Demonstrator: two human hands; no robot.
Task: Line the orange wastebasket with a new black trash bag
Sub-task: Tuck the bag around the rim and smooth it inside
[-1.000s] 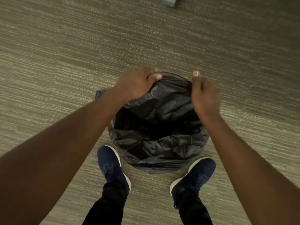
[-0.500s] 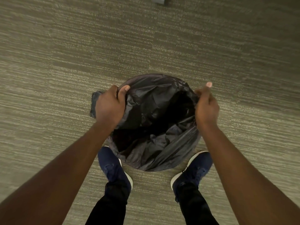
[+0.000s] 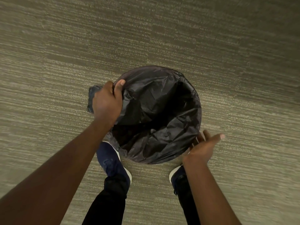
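A black trash bag (image 3: pixel 155 114) lies spread open over a round wastebasket on the carpet, its edge folded over the rim all around, so the orange of the basket is hidden. My left hand (image 3: pixel 107 103) grips the bag's edge at the left rim, thumb inside, with a bunch of spare plastic (image 3: pixel 93 98) sticking out to its left. My right hand (image 3: pixel 203 146) hovers at the lower right of the rim, fingers spread, holding nothing.
Striped grey-green carpet (image 3: pixel 65 54) surrounds the basket on all sides. My two dark blue shoes (image 3: pixel 112 159) stand just below the basket, the left one touching the bag's lower edge.
The bag's mouth has been pulled wide over the rim. My right hand let go of the right edge and dropped to the lower right, open. My left hand stayed gripping the left edge.
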